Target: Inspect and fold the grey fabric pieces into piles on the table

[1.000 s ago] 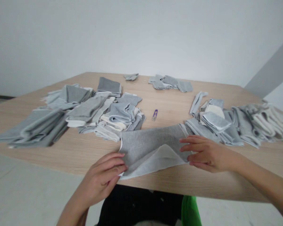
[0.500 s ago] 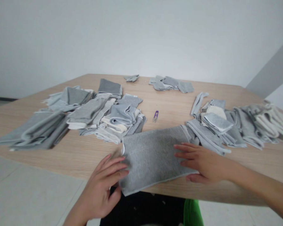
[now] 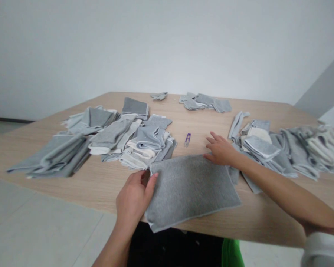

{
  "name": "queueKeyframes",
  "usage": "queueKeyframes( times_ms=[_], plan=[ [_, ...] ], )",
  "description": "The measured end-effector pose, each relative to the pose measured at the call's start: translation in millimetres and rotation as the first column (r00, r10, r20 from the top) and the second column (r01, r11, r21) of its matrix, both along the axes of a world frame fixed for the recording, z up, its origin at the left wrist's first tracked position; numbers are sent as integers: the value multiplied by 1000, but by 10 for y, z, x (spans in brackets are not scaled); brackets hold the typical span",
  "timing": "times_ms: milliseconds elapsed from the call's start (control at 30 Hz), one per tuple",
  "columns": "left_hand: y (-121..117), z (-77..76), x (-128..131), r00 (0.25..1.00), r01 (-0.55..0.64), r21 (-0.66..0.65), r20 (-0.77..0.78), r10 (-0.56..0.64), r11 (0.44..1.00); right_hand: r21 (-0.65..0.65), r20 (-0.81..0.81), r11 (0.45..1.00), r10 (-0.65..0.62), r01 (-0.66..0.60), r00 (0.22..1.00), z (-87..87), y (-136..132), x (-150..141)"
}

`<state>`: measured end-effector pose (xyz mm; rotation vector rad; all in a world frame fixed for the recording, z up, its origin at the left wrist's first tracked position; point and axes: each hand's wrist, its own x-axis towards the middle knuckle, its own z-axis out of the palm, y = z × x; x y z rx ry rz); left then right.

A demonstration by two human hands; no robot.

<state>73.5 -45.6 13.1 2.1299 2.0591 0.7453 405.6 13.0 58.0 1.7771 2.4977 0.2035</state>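
Observation:
A grey fabric piece (image 3: pixel 193 193) with pale stitched edges lies flat in front of me, its near left corner reaching over the table's edge. My left hand (image 3: pixel 135 193) pinches its left side, thumb on top and the fingertips hidden behind the edge. Over the cloth's far right corner, my right hand (image 3: pixel 220 150) is stretched out with fingers apart and holds nothing. Purple thread snips (image 3: pixel 187 139) lie on the table beyond the cloth, a short way left of my right hand.
Piles of grey and cream fabric pieces (image 3: pixel 144 142) lie at the left, with more folded pieces (image 3: pixel 261 144) at the right. Smaller grey pieces (image 3: pixel 204 102) sit near the far edge of the wooden table (image 3: pixel 105 193). Something green (image 3: pixel 231 254) shows below the near edge.
My right hand has moved forward from the cloth's right part to its far edge. My left hand has shifted up the left side and closed on it. The view has tilted slightly.

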Motion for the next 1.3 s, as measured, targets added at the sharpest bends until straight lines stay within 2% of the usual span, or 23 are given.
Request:
queueKeyframes(
  times_ms=[133,267,367,533,700,867,1100,1300],
  plan=[
    [29,49,80,998,-59,-176,-47,51,983,-91,24,995,-39,41,999,-23,30,13],
    [154,-23,88,999,-46,-202,4,48,978,-138,7,989,-53,53,999,-4,64,-10],
    [253,-96,55,995,33,-195,101,-13,980,-155,1,987,-37,37,999,-12,98,-32],
    [276,-137,27,956,174,-102,258,-143,979,-193,-14,981,7,-9,1000,-76,114,-24],
    [232,-117,36,914,215,26,346,-210,976,-212,-31,977,24,-30,999,-97,126,4],
    [192,-88,41,857,272,80,434,-279,959,-243,-50,970,10,-21,999,-90,225,-3],
    [87,-5,31,848,177,200,466,-253,964,-346,-100,936,32,-64,995,-136,310,-35],
    [53,70,36,832,184,303,459,-313,935,-409,-221,892,109,-193,969,-65,284,-105]
  ],
)
